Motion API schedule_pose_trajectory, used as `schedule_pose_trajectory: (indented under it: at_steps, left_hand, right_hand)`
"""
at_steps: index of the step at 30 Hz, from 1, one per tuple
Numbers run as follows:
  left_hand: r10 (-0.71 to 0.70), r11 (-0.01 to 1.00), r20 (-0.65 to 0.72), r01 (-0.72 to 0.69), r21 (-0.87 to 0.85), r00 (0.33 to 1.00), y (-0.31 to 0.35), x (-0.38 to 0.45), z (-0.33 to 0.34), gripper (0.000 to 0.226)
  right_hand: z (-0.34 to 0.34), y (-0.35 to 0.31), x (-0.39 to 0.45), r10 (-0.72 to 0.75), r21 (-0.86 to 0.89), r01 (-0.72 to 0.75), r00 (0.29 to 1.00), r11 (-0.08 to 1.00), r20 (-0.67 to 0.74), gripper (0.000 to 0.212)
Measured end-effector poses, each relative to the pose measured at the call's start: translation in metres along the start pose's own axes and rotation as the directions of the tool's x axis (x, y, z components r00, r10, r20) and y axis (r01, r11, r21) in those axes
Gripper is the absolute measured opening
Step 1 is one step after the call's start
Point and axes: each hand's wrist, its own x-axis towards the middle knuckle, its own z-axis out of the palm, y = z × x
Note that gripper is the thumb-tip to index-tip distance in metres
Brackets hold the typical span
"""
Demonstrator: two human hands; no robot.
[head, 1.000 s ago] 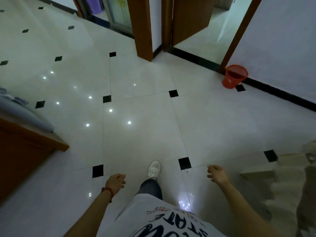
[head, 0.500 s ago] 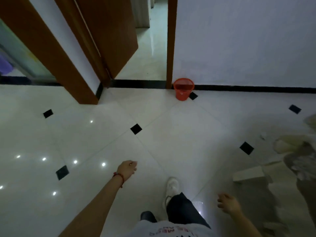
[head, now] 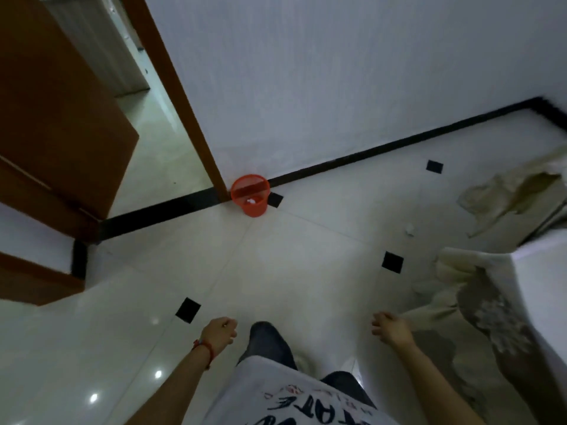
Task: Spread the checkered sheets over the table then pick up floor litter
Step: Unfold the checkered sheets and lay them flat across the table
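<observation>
I see my left hand (head: 219, 332) low over the pale tiled floor (head: 276, 271), fingers curled in on nothing, a red band at the wrist. My right hand (head: 389, 328) hangs near it across my dark trouser leg (head: 267, 342), fingers loosely bent and holding nothing. A small white scrap of litter (head: 409, 230) lies on the tiles to the right, near the cream cloth (head: 478, 289) draped down from the table edge. The red basket (head: 251, 195) stands against the wall by the door frame (head: 184, 96), with a white scrap inside.
</observation>
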Motion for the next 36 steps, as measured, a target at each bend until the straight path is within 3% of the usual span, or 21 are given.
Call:
schedule_pose_trajectory:
  at_steps: [3,8,14,20,25,31,36]
  left_hand:
    - [0.036,0.994,0.073,-0.043,0.098,0.997,0.047,0.032,0.001,0.026]
    - [0.104,0.954,0.210,-0.156,0.254,0.972,0.147,0.093,0.013,0.021]
    - [0.212,0.823,0.430,-0.398,0.406,0.878,0.295,0.145,0.064,0.024]
    - [0.271,0.646,0.663,-0.643,0.412,0.698,0.420,0.149,0.149,0.025]
    - [0.257,0.511,0.770,-0.758,0.405,0.584,0.462,0.128,0.220,0.021]
    - [0.308,0.420,0.861,-0.870,0.258,0.404,0.484,0.068,0.281,0.017]
    - [0.351,0.395,0.922,-0.919,0.014,0.165,0.520,-0.013,0.318,0.016]
  right_hand:
    - [-0.011,-0.026,0.022,-0.010,0.129,0.020,0.997,0.991,-0.080,0.013]
    - [-0.031,-0.037,0.043,0.087,0.279,-0.032,0.978,0.960,-0.190,0.034]
    - [-0.043,-0.038,0.039,0.303,0.533,-0.091,0.895,0.841,-0.326,0.017]
    - [-0.048,-0.044,0.029,0.466,0.743,0.034,0.759,0.668,-0.454,0.015]
    - [-0.057,-0.045,0.023,0.551,0.817,0.101,0.691,0.568,-0.469,0.014]
    - [-0.135,-0.082,0.000,0.345,0.702,0.311,0.700,0.641,-0.625,0.015]
    - [-0.221,-0.102,-0.018,0.306,0.622,0.464,0.588,0.631,-0.749,0.018]
